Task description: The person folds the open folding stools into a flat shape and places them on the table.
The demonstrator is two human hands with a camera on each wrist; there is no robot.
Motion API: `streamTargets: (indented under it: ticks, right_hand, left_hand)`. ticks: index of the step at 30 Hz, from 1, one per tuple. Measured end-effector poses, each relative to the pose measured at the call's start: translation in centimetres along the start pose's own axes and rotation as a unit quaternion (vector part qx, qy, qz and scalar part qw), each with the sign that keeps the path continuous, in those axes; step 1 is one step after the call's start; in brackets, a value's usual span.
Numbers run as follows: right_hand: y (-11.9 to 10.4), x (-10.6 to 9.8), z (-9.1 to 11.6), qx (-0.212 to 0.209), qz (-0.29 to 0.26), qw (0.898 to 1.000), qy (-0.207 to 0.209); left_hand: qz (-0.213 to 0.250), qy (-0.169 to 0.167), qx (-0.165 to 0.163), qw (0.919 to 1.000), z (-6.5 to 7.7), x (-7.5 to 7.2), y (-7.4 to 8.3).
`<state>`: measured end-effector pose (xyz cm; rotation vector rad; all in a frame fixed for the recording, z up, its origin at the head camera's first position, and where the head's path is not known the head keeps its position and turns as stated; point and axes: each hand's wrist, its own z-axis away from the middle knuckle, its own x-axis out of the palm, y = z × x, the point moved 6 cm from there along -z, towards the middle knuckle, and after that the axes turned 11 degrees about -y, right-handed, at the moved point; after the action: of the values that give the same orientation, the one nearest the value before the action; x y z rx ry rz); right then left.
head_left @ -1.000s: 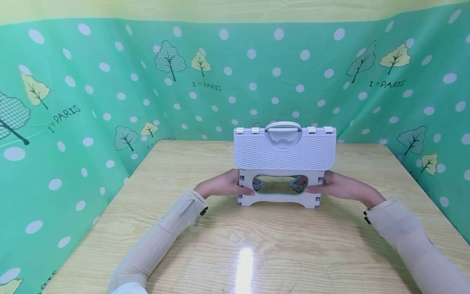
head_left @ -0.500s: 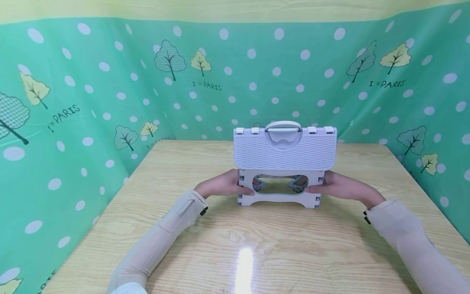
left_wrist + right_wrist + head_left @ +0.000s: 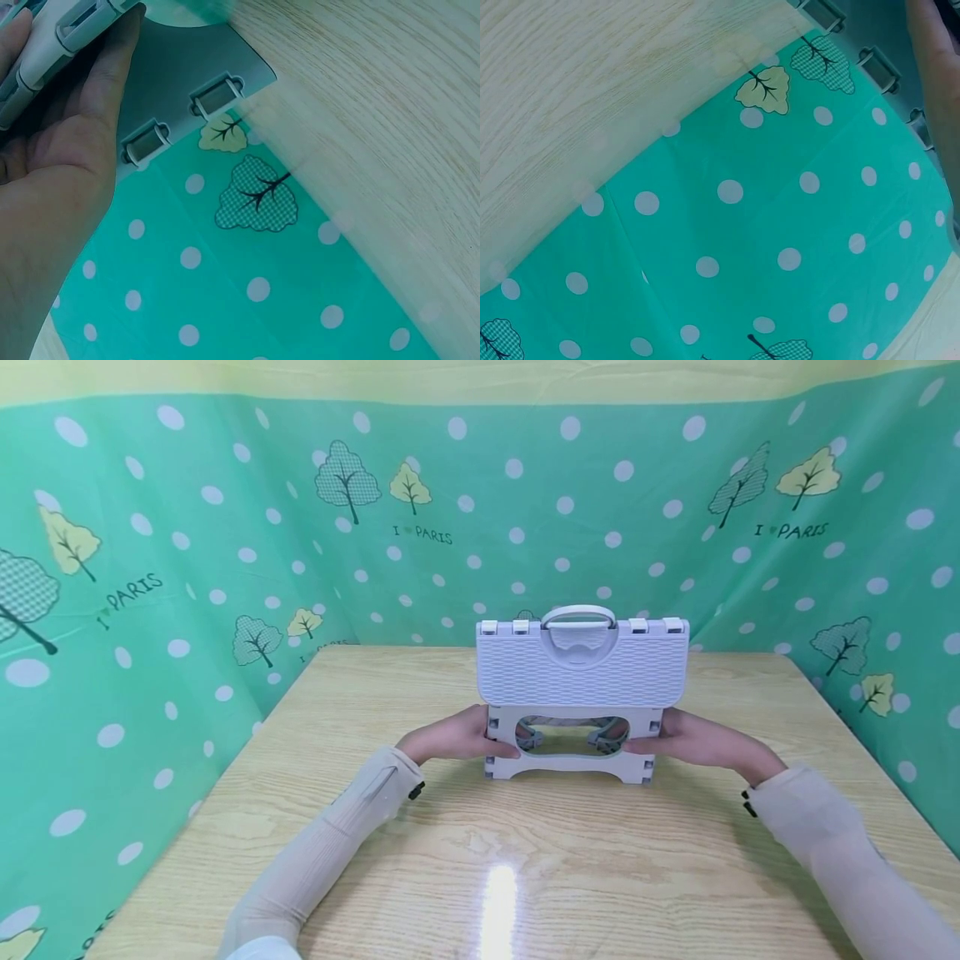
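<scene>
A pale lilac-white folding step stool (image 3: 581,681) stands upright on the table, its textured top panel folded down towards me and its carry handle (image 3: 577,610) raised. My left hand (image 3: 461,735) grips the stool's left side, thumb along the front leg panel and fingers reaching behind. On the opposite side my right hand (image 3: 693,739) holds it the same way. Fingertips of both hands show through the oval opening. In the left wrist view the hand (image 3: 71,165) curls round a leg edge beside a panel with hinge slots (image 3: 214,97). Only part of the right hand (image 3: 939,97) shows in its wrist view.
The wood-grain table (image 3: 420,868) extends around the stool, with a bright light reflection near its front. A green dotted curtain (image 3: 517,493) with printed trees encloses the back and both sides.
The stool's top edge and handle have shifted up very slightly, and the top panel looks a touch wider. Both hands keep the same grip.
</scene>
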<state>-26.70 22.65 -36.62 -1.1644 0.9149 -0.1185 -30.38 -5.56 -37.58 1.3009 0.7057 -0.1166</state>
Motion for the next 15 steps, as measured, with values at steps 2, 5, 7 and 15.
streamTargets:
  ticks: [2, 5, 7, 15]
  right_hand:
    - [-0.06, -0.01, 0.02, 0.001, 0.0, 1.0, 0.001]
    - [-0.11, -0.02, 0.03, 0.003, 0.0, 1.0, 0.003]
    - [-0.12, -0.02, 0.02, 0.004, -0.001, 1.0, 0.003]
    - [-0.12, 0.06, -0.01, 0.003, -0.008, 1.0, -0.005]
  left_hand:
    - [-0.001, 0.0, 0.0, 1.0, 0.0, -0.02, -0.01]
    - [-0.005, 0.001, 0.001, 1.0, -0.01, -0.04, -0.04]
    - [-0.007, 0.001, 0.0, 1.0, -0.02, -0.06, -0.07]
    - [-0.013, 0.005, -0.002, 0.9999, -0.05, -0.12, -0.09]
